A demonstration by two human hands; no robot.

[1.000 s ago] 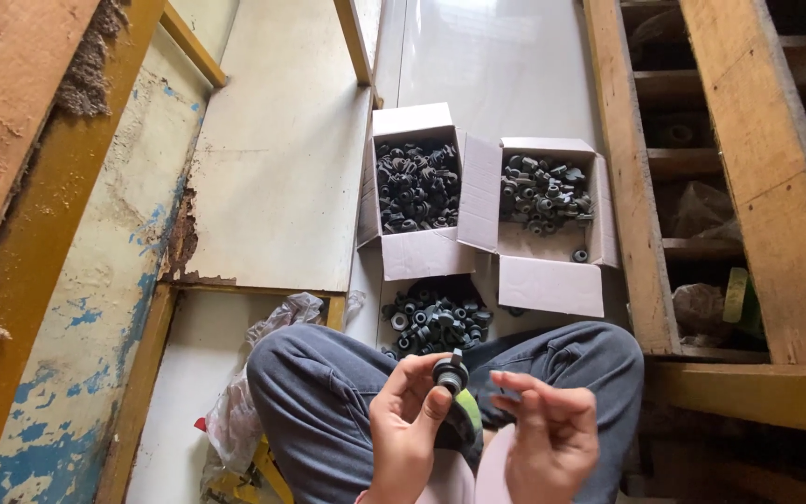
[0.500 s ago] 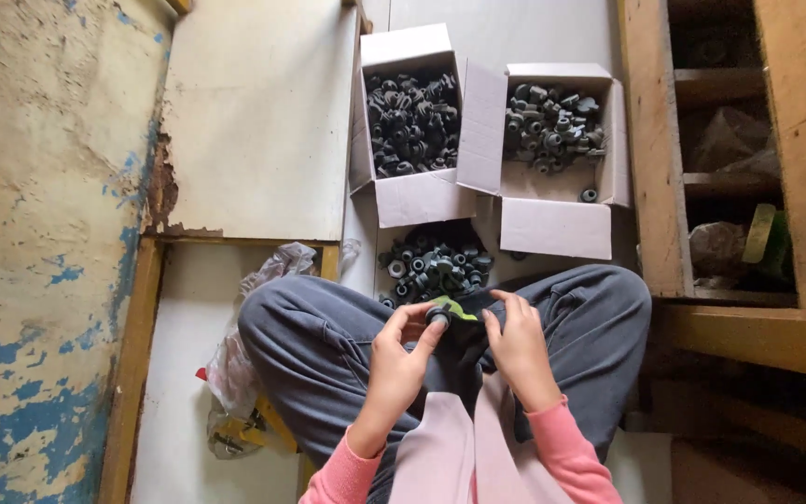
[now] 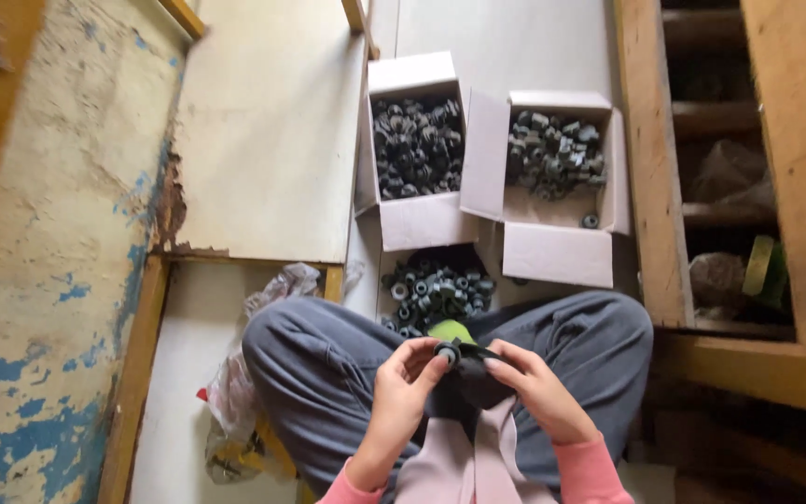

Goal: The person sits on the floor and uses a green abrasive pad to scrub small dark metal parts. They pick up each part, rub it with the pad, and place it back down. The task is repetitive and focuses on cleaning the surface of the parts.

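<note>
Hands meet over the lap: the left hand (image 3: 401, 387) pinches a small grey ring part (image 3: 447, 353) at its fingertips, and the right hand (image 3: 538, 392) touches the same part from the other side. Beyond the knees lies a loose pile of parts (image 3: 438, 291). Behind it stand two open white boxes, the left box (image 3: 414, 219) full of dark parts, the right box (image 3: 557, 257) half filled. A crumpled plastic bag (image 3: 235, 392) lies by the left knee.

Two open boxes sit side by side ahead of my knees, left box (image 3: 414, 149) and right box (image 3: 557, 182) touching, loose pile of parts (image 3: 438, 291) on the floor between boxes and lap.
</note>
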